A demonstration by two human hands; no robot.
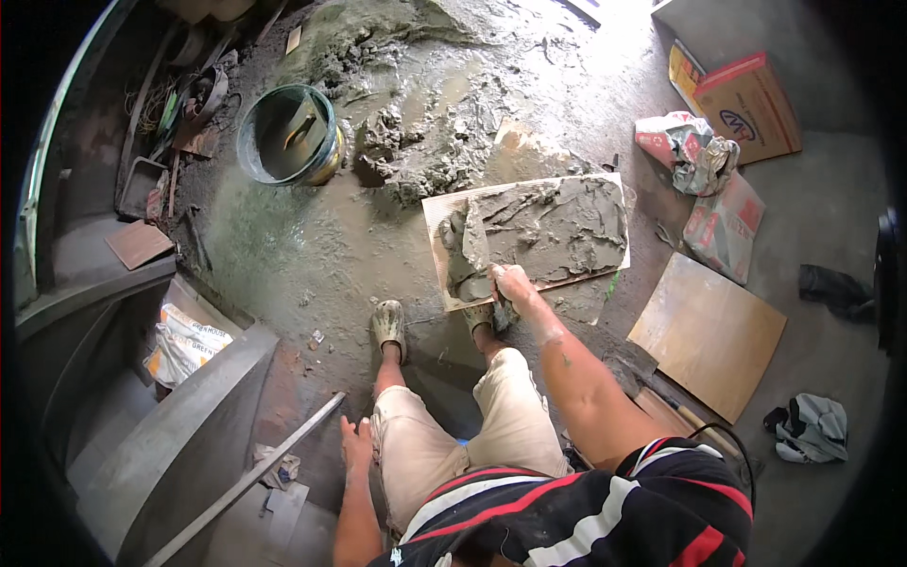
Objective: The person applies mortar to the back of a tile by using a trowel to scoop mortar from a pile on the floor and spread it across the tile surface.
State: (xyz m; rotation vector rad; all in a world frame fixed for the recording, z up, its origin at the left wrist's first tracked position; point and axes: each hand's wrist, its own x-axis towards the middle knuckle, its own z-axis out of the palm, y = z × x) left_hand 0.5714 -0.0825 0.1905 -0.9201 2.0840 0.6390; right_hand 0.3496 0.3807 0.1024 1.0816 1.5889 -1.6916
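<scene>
Gripping a trowel (470,253) in our closed right hand (513,283), we press its blade onto the mortar-covered tile (557,227) at twelve o'clock. Our left hand (356,444) rests open, empty, on our knee. Wet concrete floor (283,246) surrounds; bucket (288,134) at ten o'clock.

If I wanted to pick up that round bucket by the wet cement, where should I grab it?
Probably by the rim of the bucket, from straight above. It stands upright with its mouth open, and no handle shows clearly. Take the left side, away from the wet cement pile touching its right.
</scene>
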